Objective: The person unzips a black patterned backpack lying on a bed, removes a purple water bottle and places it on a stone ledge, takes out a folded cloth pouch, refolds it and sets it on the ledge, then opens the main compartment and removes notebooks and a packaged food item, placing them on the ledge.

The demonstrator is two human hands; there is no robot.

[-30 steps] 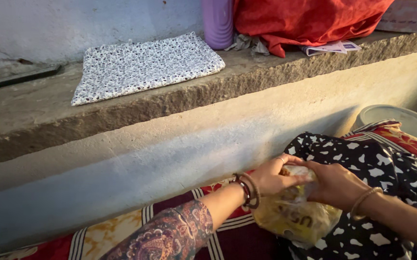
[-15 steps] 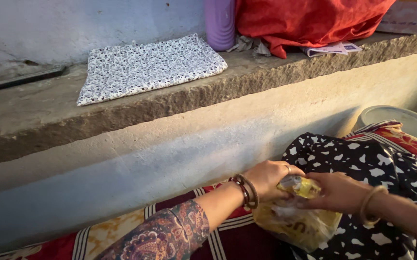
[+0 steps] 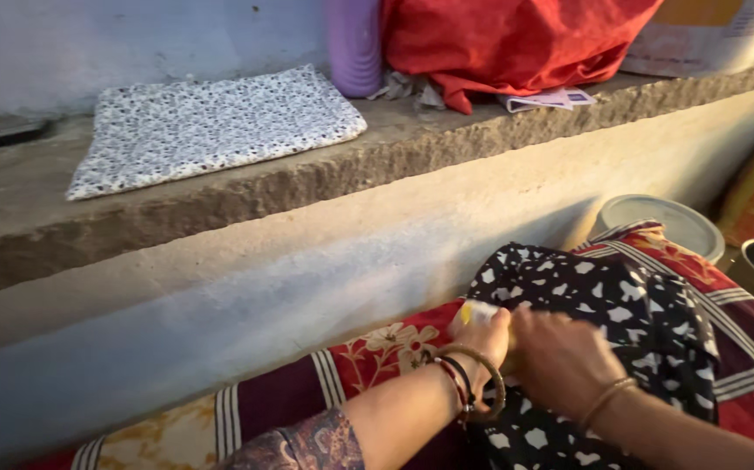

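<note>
My left hand [image 3: 485, 344] and my right hand [image 3: 559, 357] meet low in the middle, over a black cloth with white patches [image 3: 603, 296]. Both are closed on a small yellow plastic packet [image 3: 474, 314]; only its top corner shows above my left fingers. Bangles ring both wrists, and a patterned sleeve covers my left forearm. The cloth lies on a red and maroon striped blanket [image 3: 368, 357].
A stone ledge [image 3: 246, 187] runs across above, holding a folded white floral cloth [image 3: 211, 126], a purple bottle [image 3: 355, 43], a red cloth bundle [image 3: 507, 39], papers [image 3: 551, 98] and a bucket [image 3: 707, 35]. Metal vessels [image 3: 655, 222] stand at right.
The yellow packet, in plain sight before, is now mostly hidden between my hands. My hands have moved slightly up, and the view has shifted right.
</note>
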